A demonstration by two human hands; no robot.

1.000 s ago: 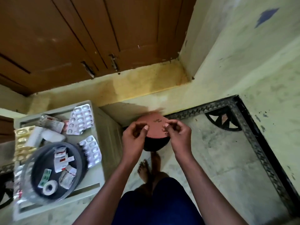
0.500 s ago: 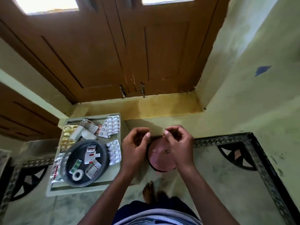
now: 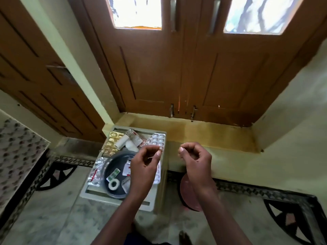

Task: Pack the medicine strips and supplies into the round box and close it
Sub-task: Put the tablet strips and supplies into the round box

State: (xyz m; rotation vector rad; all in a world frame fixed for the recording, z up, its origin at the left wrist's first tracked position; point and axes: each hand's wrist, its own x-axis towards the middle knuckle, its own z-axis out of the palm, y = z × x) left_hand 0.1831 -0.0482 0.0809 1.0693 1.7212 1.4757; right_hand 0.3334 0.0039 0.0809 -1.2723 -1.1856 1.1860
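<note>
The round dark plastic box (image 3: 116,175) sits open on the pale grey plastic desk (image 3: 92,192), with a white tape roll (image 3: 113,184) and small sachets inside; silver and gold medicine strips (image 3: 157,140) lie beside it. The reddish-brown round lid (image 3: 187,195), held between both hands a second ago, has been put down and now lies on the floor beside the desk. The left hand (image 3: 145,167) and right hand (image 3: 194,161) are raised with fingers loosely curled; nothing can be made out in either grip. Packing is judged unfinished, with closing deferred.
</note>
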